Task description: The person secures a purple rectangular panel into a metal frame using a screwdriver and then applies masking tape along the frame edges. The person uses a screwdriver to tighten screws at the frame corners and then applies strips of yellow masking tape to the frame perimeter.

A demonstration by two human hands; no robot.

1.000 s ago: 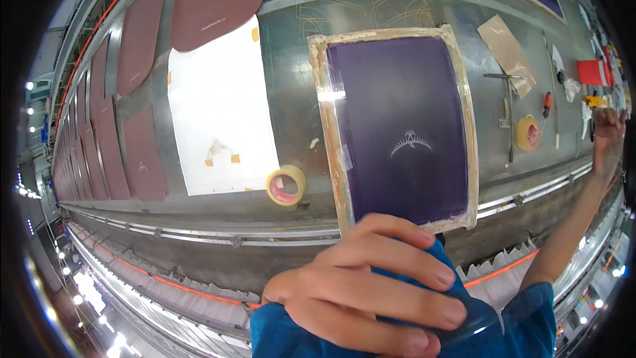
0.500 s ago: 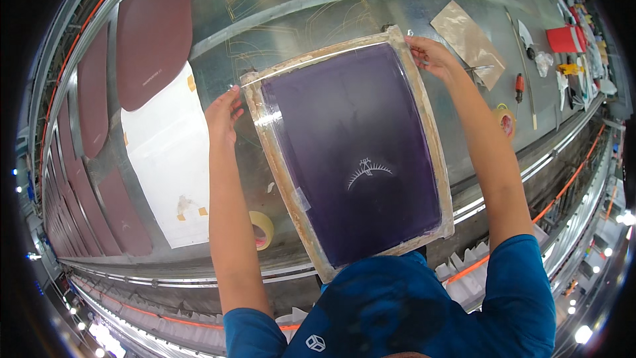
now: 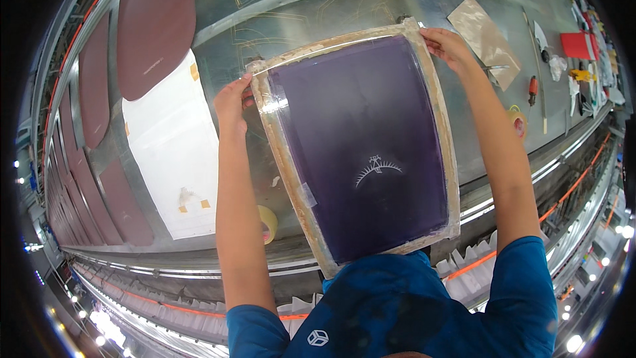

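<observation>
A screen-printing frame with dark purple mesh lies before me, its near end against my body. A small pale arched design shows on the mesh. Along the far edge runs a thin glossy line that looks like a strip of clear tape. My left hand is closed at the far left corner, fingertips pinching the strip's end. At the far right corner, my right hand pinches a shiny bit at the other end. More clear tape shines on the left side.
Left are a white sheet and several maroon panels. A tape roll sits by my left forearm, another by my right. Farther right lie brown paper, a red-handled screwdriver and a red box.
My left hand has come closer to the frame's far left corner, its fingers more closed. My right hand stays by its corner. The whole view has shifted slightly.
</observation>
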